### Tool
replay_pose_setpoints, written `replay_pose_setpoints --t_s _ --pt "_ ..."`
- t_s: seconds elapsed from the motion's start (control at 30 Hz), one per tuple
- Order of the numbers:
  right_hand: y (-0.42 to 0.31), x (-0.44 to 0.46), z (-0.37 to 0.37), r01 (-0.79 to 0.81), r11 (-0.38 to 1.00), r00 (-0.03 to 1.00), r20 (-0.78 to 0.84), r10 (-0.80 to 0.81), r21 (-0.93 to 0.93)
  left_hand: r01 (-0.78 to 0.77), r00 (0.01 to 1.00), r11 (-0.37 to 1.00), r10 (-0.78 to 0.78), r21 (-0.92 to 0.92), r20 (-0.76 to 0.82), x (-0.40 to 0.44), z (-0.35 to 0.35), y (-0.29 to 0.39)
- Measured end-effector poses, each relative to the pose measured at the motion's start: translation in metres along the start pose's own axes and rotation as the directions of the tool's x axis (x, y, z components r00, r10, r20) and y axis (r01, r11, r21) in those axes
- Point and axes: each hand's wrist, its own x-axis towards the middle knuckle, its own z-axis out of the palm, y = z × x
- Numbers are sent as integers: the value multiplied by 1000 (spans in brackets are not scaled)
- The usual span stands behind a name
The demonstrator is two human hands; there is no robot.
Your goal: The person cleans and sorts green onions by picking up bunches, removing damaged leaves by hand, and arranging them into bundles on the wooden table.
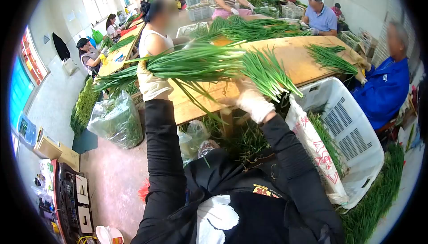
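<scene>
My left hand [153,83], in a pale glove, is closed around a large bunch of long green leaves that look like garlic chives [191,63]. Their leafy tips hang off to the left and the whitish stem ends point right, above the table. My right hand [253,100], also gloved, is by the table's near edge, below the stem ends. Motion smears its fingers, so their grip cannot be made out. Just beyond it, a second bunch of chives [267,72] lies on the table with its pale ends over the edge.
The wooden table [285,47] carries more chives [330,59] near a person in blue. At my right stands a white plastic crate [352,132] with a printed sack over its side. Chives [379,199] lie on the floor. A plastic bag [118,121] stands left; several people sit around.
</scene>
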Motion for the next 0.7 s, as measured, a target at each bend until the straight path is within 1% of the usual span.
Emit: replay_pose_setpoints --t_s 0.03,0.07,0.1,0.13,0.17,0.2,0.23,0.27,0.3,0.33,0.37,0.4,0.43,0.47,0.5,0.53,0.57,0.6,0.63,0.67,0.7 --pt "-11 5 0 64 992 998 -23 -62 110 28 999 997 -30 -76 -26 -12 18 0" --pt "-12 12 21 8 677 990 -100 97 736 -10 997 999 7 -47 -74 -18 30 -4" --pt "-5 20 24 13 512 997 -48 54 859 -46 992 999 44 -13 -122 -20 37 -7" --pt "-24 15 13 -13 561 990 -68 123 828 -125 969 988 141 88 -204 -6 23 -15" --pt "-36 10 1 -27 582 984 -80 158 813 -127 969 988 143 91 -203 -10 27 -12" --pt "-48 6 -10 -43 601 977 -92 192 798 -156 980 978 170 138 -100 -17 33 -7" --pt "-46 1 -21 -99 768 993 10 120 633 -188 982 966 190 179 4 -21 36 -4" --pt "-44 -2 -26 -122 896 989 129 73 428 -184 981 972 173 145 88 -5 23 -3" --pt "-25 -6 -4 135 772 988 -139 -62 621 -143 990 985 142 96 15 9 10 1" --pt "-15 -20 -12 -11 529 995 62 -78 849 -101 994 993 98 65 44 15 2 6" --pt "-7 -37 -28 -139 340 968 200 -151 930 -61 995 998 59 33 75 18 -2 11" --pt "1 -56 -35 46 412 973 53 -226 910 -34 983 999 30 20 181 12 -7 16" --pt "-7 -78 -57 105 549 985 -12 -171 829 -59 998 997 60 42 -28 19 -13 19" --pt "9 -94 -60 219 475 971 -145 -188 852 -70 996 994 74 81 -49 10 -9 22" --pt "24 -109 -67 241 376 961 -166 -220 895 -80 994 989 89 121 -69 2 -5 26" --pt "44 -121 -69 185 256 955 -112 -275 949 -11 997 996 18 88 -81 6 -14 31" --pt "64 -133 -67 91 193 949 -27 -315 977 -15 996 996 23 87 -85 11 -21 34" --pt "80 -141 -59 -61 285 946 146 -289 957 28 989 998 -19 58 -150 17 -26 36" --pt "89 -147 -48 -266 622 903 417 -107 736 71 976 997 -63 27 -209 21 -30 35" --pt "91 -147 -39 -104 935 840 533 -100 339 66 982 997 -60 26 -179 21 -29 33" --pt "88 -146 -29 133 982 782 623 -21 -133 73 982 997 -67 28 -174 20 -26 31"
